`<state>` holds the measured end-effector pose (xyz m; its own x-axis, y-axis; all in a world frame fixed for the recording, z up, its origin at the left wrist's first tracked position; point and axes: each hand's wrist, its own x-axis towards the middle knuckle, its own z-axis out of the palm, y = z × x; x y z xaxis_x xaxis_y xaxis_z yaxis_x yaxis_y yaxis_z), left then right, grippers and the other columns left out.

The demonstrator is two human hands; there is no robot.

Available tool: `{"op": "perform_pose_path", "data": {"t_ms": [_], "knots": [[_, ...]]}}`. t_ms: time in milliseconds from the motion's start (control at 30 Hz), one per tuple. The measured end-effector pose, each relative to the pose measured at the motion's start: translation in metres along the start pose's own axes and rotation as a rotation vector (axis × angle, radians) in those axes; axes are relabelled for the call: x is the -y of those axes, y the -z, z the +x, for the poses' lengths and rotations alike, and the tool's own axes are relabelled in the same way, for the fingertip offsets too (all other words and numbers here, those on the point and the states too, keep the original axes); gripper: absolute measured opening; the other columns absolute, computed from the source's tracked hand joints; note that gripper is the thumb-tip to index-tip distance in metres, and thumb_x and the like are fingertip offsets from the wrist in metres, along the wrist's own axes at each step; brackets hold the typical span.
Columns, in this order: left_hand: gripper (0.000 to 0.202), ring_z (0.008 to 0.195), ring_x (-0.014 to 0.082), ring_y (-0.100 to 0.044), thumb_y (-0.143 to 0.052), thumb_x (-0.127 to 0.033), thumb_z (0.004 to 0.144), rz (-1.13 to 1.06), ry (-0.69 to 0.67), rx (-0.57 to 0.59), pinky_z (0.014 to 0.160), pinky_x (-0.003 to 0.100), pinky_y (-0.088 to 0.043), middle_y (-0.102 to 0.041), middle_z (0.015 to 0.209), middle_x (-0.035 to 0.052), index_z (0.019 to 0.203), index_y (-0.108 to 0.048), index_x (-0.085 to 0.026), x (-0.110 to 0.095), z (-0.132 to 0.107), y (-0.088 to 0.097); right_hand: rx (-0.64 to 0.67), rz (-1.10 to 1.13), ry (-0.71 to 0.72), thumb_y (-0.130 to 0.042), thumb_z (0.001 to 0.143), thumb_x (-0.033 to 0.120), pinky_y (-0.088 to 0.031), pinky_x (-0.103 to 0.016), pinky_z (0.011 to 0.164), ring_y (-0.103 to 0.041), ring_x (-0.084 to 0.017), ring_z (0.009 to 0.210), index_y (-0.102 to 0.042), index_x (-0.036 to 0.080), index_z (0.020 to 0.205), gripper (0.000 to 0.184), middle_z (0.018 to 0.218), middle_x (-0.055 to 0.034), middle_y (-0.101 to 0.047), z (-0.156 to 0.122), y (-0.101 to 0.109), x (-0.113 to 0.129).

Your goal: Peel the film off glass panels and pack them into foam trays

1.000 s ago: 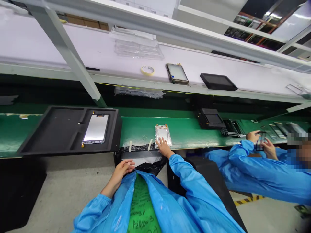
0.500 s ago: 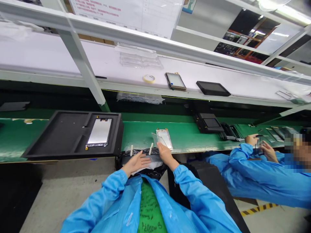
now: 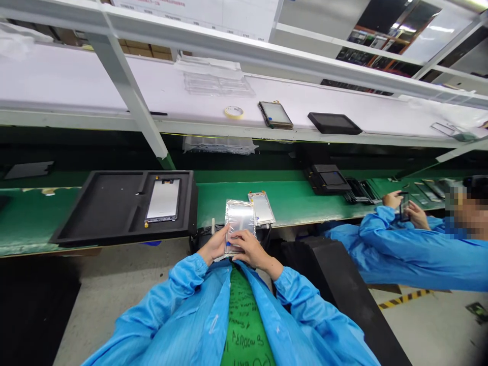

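Observation:
Both my hands hold a shiny silver panel (image 3: 239, 218) lifted above the near edge of the green belt (image 3: 297, 203). My left hand (image 3: 215, 245) grips its lower left edge. My right hand (image 3: 247, 247) is closed on its bottom edge, fingers over the face. A second silver panel (image 3: 261, 207) lies flat on the belt just behind and to the right. A black foam tray (image 3: 110, 208) at the left holds another panel (image 3: 164, 199) in its right slot.
A white shelf (image 3: 343, 109) above carries a tape roll (image 3: 234, 112), a small screen (image 3: 275, 114), a black tray (image 3: 334, 123) and clear plastic trays (image 3: 217, 84). A co-worker in blue (image 3: 412, 249) handles a part at the right, beside black trays (image 3: 330, 180). A black block (image 3: 335, 284) stands by my right knee.
A panel has come up off the belt, first in my right hand alone. My left hand came up from my lap and joined it.

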<state>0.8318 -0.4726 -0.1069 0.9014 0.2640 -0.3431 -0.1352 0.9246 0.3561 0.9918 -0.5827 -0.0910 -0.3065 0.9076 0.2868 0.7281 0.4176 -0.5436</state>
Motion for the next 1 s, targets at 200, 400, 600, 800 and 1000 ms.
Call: {"op": "perform_pose_path", "data": {"t_ms": [200, 400, 600, 800, 1000], "knots": [[0.052, 0.059, 0.0180, -0.067, -0.046, -0.044, 0.102, 0.000, -0.033, -0.001, 0.056, 0.029, -0.055, -0.069, 0.074, 0.0011, 0.149, -0.046, -0.023, -0.005, -0.023, 0.008, 0.033, 0.030, -0.021, -0.066, 0.096, 0.041, -0.050, -0.040, 0.095, -0.059, -0.024, 0.110, -0.066, 0.020, 0.112, 0.027, 0.119, -0.0114, -0.063, 0.019, -0.007, 0.028], [0.062, 0.072, 0.0230, -0.074, -0.049, -0.054, 0.099, 0.070, -0.004, 0.004, 0.059, 0.032, -0.057, -0.075, 0.116, 0.0151, 0.153, -0.042, -0.025, -0.011, -0.047, 0.020, 0.057, -0.034, -0.082, -0.049, 0.103, 0.033, -0.049, -0.033, 0.077, -0.059, -0.022, 0.089, -0.061, 0.020, 0.091, 0.021, 0.094, -0.0090, -0.064, 0.023, -0.032, 0.045], [0.073, 0.117, 0.0386, -0.069, -0.084, -0.020, 0.078, 0.287, 0.011, 0.109, 0.092, 0.052, -0.058, -0.069, 0.135, 0.0176, 0.144, -0.053, -0.026, -0.004, -0.084, 0.021, -0.371, 0.623, -0.571, -0.062, 0.092, 0.041, -0.041, -0.023, 0.050, -0.049, -0.012, 0.049, -0.053, 0.024, 0.083, 0.022, 0.060, 0.0047, -0.058, 0.035, -0.015, 0.042], [0.059, 0.121, 0.0397, -0.068, -0.076, -0.030, 0.087, 0.340, -0.005, 0.097, 0.090, 0.053, -0.060, -0.063, 0.142, 0.0212, 0.142, -0.055, -0.024, -0.009, -0.114, 0.021, -1.207, 0.696, -0.615, -0.081, 0.071, 0.044, -0.053, -0.024, 0.063, -0.060, -0.011, 0.065, -0.060, 0.021, 0.098, 0.042, 0.079, 0.0025, -0.065, 0.002, 0.100, 0.007], [0.053, 0.118, 0.0376, -0.070, -0.070, -0.037, 0.092, 0.349, -0.020, 0.086, 0.092, 0.050, -0.058, -0.066, 0.137, 0.0224, 0.141, -0.057, -0.020, -0.010, -0.122, 0.034, -1.084, 0.186, -0.688, -0.079, 0.074, 0.056, -0.046, -0.046, 0.108, -0.062, -0.024, 0.110, -0.072, 0.019, 0.105, 0.049, 0.115, -0.0106, -0.069, -0.024, 0.090, 0.020]]}}
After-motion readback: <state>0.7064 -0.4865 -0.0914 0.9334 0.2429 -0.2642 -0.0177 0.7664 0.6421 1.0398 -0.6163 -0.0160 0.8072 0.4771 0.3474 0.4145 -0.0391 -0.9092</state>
